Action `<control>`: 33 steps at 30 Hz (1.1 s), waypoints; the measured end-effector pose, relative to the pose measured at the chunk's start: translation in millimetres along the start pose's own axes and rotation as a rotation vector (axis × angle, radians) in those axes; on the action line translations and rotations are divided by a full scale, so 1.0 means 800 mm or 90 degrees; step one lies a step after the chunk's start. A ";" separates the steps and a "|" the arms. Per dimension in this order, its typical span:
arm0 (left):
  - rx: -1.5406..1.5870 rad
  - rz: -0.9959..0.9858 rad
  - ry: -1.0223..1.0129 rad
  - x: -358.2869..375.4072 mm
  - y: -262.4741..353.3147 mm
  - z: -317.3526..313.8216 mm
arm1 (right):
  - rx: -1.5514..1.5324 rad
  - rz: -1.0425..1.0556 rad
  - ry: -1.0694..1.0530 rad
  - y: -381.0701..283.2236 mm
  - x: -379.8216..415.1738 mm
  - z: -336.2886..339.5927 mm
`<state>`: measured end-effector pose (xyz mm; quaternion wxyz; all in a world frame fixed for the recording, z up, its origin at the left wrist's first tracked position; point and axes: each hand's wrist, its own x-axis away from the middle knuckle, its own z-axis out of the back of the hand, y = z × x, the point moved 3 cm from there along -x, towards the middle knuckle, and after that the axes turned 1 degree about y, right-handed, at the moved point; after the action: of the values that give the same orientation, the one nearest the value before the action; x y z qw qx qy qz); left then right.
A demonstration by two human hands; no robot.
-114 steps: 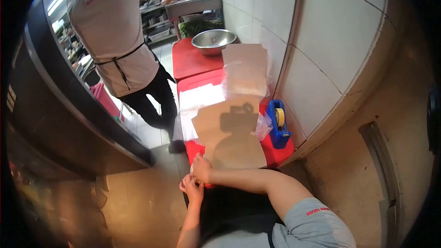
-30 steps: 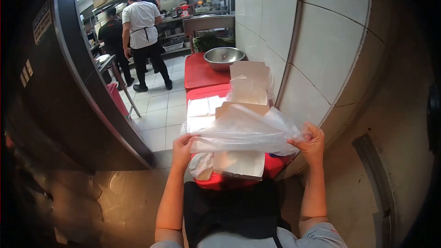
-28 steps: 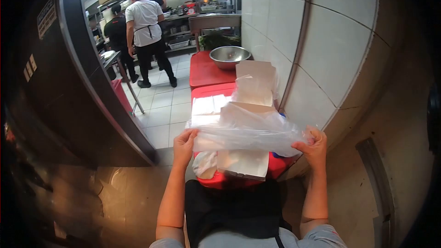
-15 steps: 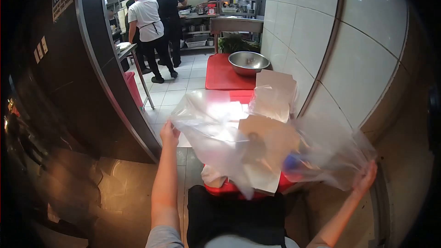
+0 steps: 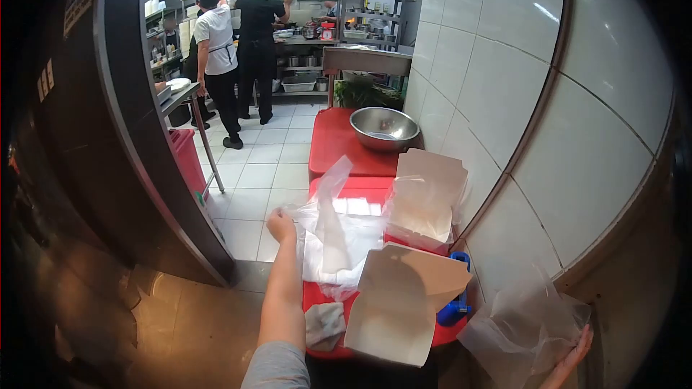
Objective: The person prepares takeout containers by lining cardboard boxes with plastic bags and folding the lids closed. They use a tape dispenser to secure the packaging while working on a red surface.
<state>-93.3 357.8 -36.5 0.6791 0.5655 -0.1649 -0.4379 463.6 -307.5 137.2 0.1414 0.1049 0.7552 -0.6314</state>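
Note:
My left hand (image 5: 282, 225) is closed in a pinch on the edge of a thin clear plastic sheet (image 5: 333, 225), which lies crumpled over a shiny stack of plastic sheets (image 5: 324, 263). My right hand (image 5: 574, 353), low at the far right, grips another clear plastic sheet (image 5: 522, 324) that hangs loosely away from the table; part of the fingers is behind it. Between my hands an open cardboard box (image 5: 393, 320) stands with its lid up. Behind it is a second open box (image 5: 425, 205) with clear plastic in it.
A blue tape dispenser-like object (image 5: 454, 310) sits beside the near box. A grey cloth (image 5: 324, 324) lies on the red table (image 5: 331, 295). Farther back is a steel bowl (image 5: 384, 130). A tiled wall (image 5: 504, 122) bounds the right. People (image 5: 216, 50) stand in the kitchen beyond.
My right hand has moved down, carrying its plastic off the near box. My left hand has shifted slightly right and down, its plastic now over the stack. The view has shifted, showing the near box fully.

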 end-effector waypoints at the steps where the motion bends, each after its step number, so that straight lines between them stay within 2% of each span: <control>1: -0.082 -0.073 -0.008 0.001 0.011 0.001 | -0.016 -0.015 -0.035 0.000 0.007 -0.008; 2: -0.166 -0.146 -0.018 0.006 0.026 0.005 | -0.029 -0.031 -0.071 -0.002 0.014 -0.019; 5: -0.224 -0.154 -0.241 0.005 0.048 -0.001 | -0.059 -0.072 -0.045 0.015 0.018 -0.039; 8: -0.477 -0.529 -0.103 0.039 0.070 -0.020 | -0.018 -0.051 -0.029 0.004 0.035 -0.075; 10: -0.637 -0.686 -0.282 0.070 0.088 -0.038 | -0.050 -0.061 -0.080 0.016 0.033 -0.084; 11: -0.514 -0.747 -0.430 0.086 0.093 -0.052 | -0.066 -0.066 -0.106 0.021 0.034 -0.088; 12: -0.327 -0.760 -0.505 0.108 0.121 -0.047 | -0.076 -0.070 -0.114 0.022 0.037 -0.091; 14: -0.274 -0.636 -0.668 0.131 0.146 -0.065 | -0.098 -0.072 -0.124 0.023 0.043 -0.098; 15: -0.222 -0.595 -0.656 0.139 0.134 -0.093 | -0.089 -0.067 -0.097 0.024 0.045 -0.097; 17: -0.278 -0.613 -0.753 0.156 0.139 -0.114 | -0.070 -0.050 -0.041 0.024 0.044 -0.089; 19: -0.352 -0.618 -0.779 0.181 0.123 -0.129 | -0.096 -0.064 -0.073 0.034 0.027 -0.062; 20: -0.354 -0.701 -0.760 0.192 0.105 -0.130 | -0.109 -0.075 -0.091 0.043 0.020 -0.051; 21: -0.415 -0.774 -0.777 0.206 0.108 -0.114 | -0.110 -0.082 -0.086 0.043 0.019 -0.051; 23: -0.380 -0.902 -0.838 0.228 0.079 -0.116 | -0.111 -0.097 -0.072 0.035 0.028 -0.058; 26: -0.126 -0.876 -0.912 0.255 0.092 -0.117 | 0.013 -0.111 0.020 0.027 0.046 -0.075; 29: -0.211 -0.739 -0.923 0.259 0.088 -0.173 | -0.032 -0.079 0.033 0.033 0.052 -0.087; 32: -0.249 -0.735 -0.885 0.272 0.086 -0.195 | 0.010 -0.121 -0.051 0.004 0.060 -0.088; 33: -0.242 -0.753 -0.872 0.274 0.088 -0.197 | -0.011 -0.098 -0.079 0.004 0.055 -0.082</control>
<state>171.8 283.5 -80.1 0.1803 0.0545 -0.1401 -0.9721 417.7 -243.7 129.5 0.1400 0.0056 0.7561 -0.6393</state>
